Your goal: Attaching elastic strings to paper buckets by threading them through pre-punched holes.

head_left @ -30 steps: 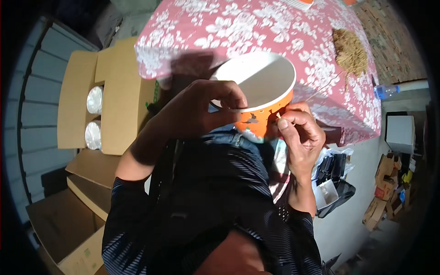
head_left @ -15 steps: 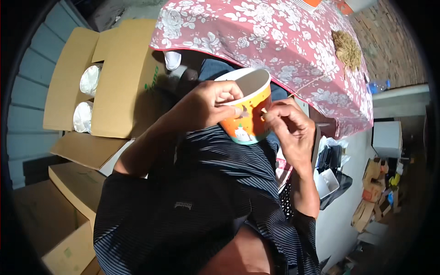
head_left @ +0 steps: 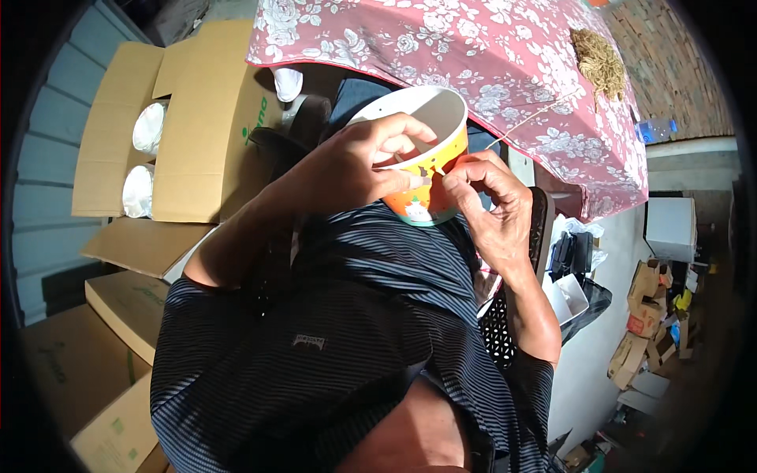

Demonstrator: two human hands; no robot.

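An orange-and-yellow paper bucket point(head_left: 418, 210) with a white inside and printed figures rests tilted at my lap. My left hand point(head_left: 367, 162) grips its rim, with fingers reaching inside and the thumb against the outer wall. Close to the printed side, my right hand point(head_left: 497, 206) pinches something small, pale and thin, like a cord end; most of it is hidden by the fingers. A thin straw-coloured cord point(head_left: 536, 121) runs across the tablecloth from a bundle of twine point(head_left: 597, 65) toward the bucket and passes out of sight near my right hand.
A table under a pink floral cloth point(head_left: 441, 43) stands ahead. On the left, an open cardboard box point(head_left: 193, 126) holds white-wrapped stacks point(head_left: 148, 128), with another box point(head_left: 71, 370) nearer. A dark crate with a white container point(head_left: 566, 299) sits on the right; flattened cardboard point(head_left: 631, 355) lies beyond.
The view has shifted slightly. The bucket and both hands sit a little higher in it. A pale tip shows more clearly at my right fingertips, and my left fingers reach further over the rim.
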